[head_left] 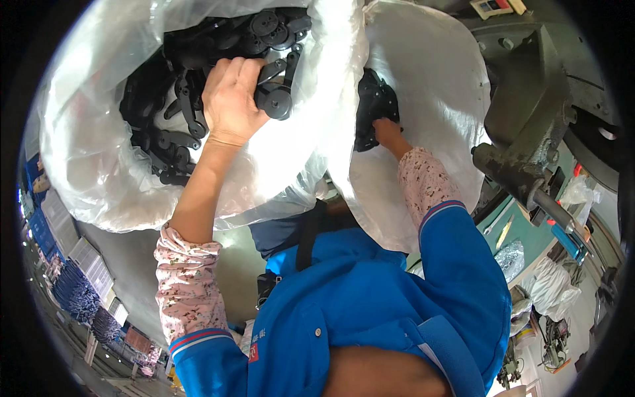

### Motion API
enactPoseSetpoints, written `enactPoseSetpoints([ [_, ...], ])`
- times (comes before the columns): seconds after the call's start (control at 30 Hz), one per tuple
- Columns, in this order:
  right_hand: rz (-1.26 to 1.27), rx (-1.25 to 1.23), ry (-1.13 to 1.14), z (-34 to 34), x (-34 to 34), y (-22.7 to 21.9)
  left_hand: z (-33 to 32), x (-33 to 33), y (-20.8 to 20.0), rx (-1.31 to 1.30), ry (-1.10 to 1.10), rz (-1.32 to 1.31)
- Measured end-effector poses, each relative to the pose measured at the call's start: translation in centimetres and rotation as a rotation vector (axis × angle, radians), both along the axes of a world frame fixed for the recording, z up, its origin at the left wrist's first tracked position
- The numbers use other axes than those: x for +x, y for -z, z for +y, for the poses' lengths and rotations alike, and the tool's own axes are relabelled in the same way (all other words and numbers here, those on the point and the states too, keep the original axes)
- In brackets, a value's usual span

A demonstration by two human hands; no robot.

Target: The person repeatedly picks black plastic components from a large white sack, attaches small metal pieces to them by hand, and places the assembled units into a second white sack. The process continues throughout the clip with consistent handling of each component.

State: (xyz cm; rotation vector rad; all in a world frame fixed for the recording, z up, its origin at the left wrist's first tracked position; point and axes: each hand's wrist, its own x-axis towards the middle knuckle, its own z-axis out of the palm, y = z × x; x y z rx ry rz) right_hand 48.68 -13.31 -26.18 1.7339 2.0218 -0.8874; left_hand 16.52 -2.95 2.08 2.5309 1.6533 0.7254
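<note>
My left hand [228, 99] is inside the left plastic-lined container, its fingers curled over black parts. A black lever-shaped part with a round end [276, 102] sticks out beside its thumb. More black arm-shaped parts [188, 99] and round discs [264, 24] lie heaped around it. Lower down to the right, my right hand [389, 132] reaches into a second white-lined container. Its fingers are bent in against a small pile of black parts [377, 99]. The fingertips are partly hidden, so I cannot make out what they grip.
Crumpled clear plastic liner [99, 132] surrounds the left container; a white liner [430, 59] forms the right one. A heavy metal machine [529, 119] stands close on the right. Beyond it, a green bench [506, 228] carries a wrench [499, 225] and a plastic bag [510, 259].
</note>
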Motion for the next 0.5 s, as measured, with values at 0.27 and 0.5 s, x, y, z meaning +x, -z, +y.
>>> enactPoseSetpoints([
  [0.27, 0.32, 0.023, 0.089, 6.5, -1.5, -9.0, 0.5, 0.1, 0.3, 0.012, -0.024, -0.009],
  [0.5, 1.266, -0.476, 0.691, 4.5, 0.1, -26.6, 1.6, -0.3, -0.6, -0.031, -0.149, -0.257],
])
